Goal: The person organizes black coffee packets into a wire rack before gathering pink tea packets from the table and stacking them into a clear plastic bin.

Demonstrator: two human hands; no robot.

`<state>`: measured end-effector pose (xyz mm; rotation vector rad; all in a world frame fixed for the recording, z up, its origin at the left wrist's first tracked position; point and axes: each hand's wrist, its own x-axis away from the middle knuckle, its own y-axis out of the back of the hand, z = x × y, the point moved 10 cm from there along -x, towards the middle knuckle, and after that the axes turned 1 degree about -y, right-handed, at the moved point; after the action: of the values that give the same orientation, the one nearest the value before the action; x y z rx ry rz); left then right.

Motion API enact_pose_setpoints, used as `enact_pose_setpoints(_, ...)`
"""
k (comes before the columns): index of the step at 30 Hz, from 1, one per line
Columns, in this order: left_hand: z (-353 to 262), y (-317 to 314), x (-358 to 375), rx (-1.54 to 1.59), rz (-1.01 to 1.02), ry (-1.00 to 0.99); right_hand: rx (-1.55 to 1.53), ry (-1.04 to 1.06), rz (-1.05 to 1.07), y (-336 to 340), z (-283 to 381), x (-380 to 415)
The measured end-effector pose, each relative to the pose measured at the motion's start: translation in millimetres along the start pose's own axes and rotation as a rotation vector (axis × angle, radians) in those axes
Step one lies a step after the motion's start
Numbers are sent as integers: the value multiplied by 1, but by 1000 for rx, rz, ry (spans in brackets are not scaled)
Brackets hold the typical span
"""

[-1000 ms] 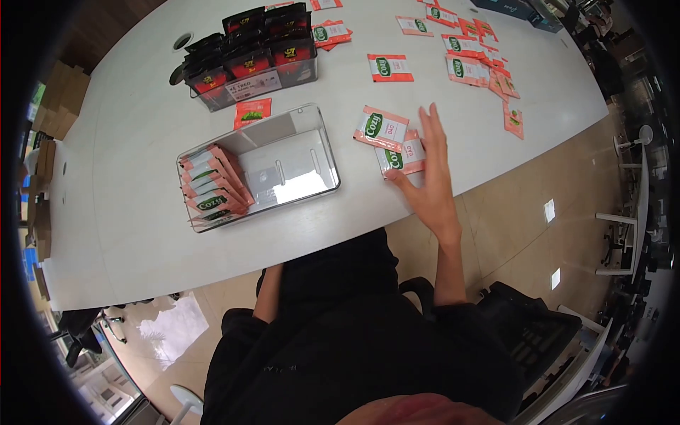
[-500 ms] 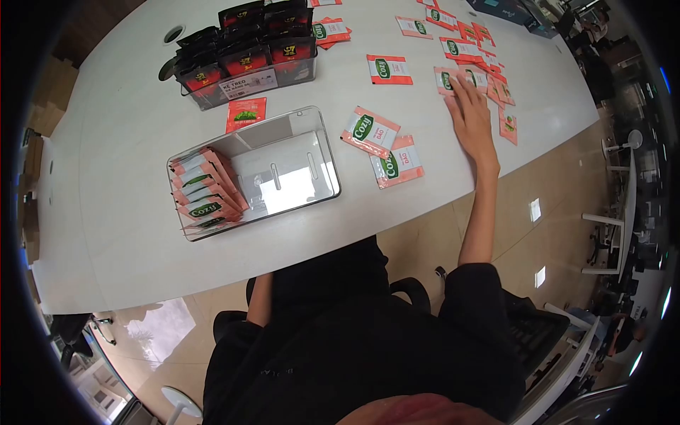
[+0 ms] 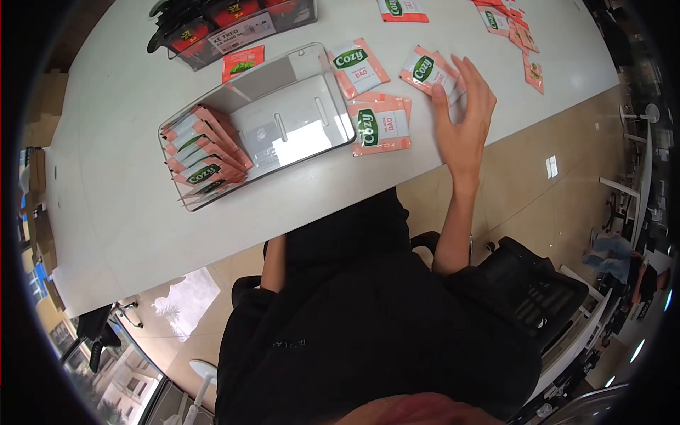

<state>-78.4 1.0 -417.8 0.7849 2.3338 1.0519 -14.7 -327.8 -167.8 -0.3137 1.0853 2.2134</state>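
Note:
My right hand [image 3: 467, 120] rests at the table's right side, thumb and fingers on a peach-and-white Cozy tea sachet [image 3: 423, 69], whose right part they cover. Just left of it lie a Cozy sachet [image 3: 358, 69] and a small overlapping pile of Cozy sachets [image 3: 382, 129]. A clear plastic bin [image 3: 280, 152] stands beside these, with a row of upright Cozy sachets [image 3: 205, 159] at its left end. Only the forearm of my left arm shows below the table edge; my left hand is hidden.
Behind the bin stands a clear holder [image 3: 241, 32] of black-and-red coffee packets, with a red sachet [image 3: 243, 64] in front of it. More Cozy sachets [image 3: 513, 30] lie scattered at the far right, and one sachet [image 3: 402, 10] lies at the back. A black chair [image 3: 531, 290] is at right.
My right hand has come nearer and to the left relative to the table, bringing a sachet from the scattered group. The two sachets by the bin have shifted closer to it. The view has tilted down.

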Motion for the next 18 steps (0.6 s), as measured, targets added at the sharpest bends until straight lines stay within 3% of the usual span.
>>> enact_pose_setpoints(2,5,0,-7,-7,11,23,165,93,13,-6,6,3)
enact_pose_setpoints(6,4,-1,-7,-14,0,52,160,114,69,-12,8,0)
enact_pose_setpoints(8,5,1,-4,-13,-7,54,-87,9,101,-8,3,-1)
enact_pose_setpoints(12,3,3,-6,-13,-10,38,-81,-12,44,4,-2,3)
enact_pose_setpoints(15,1,3,-6,-12,-3,26,-280,-11,-19,13,-10,5)
enact_pose_setpoints(17,3,5,-8,-14,-4,19,-730,-112,66,8,-6,4)
enact_pose_setpoints(18,2,6,-7,-14,-5,17,-733,-112,67,10,-2,7)
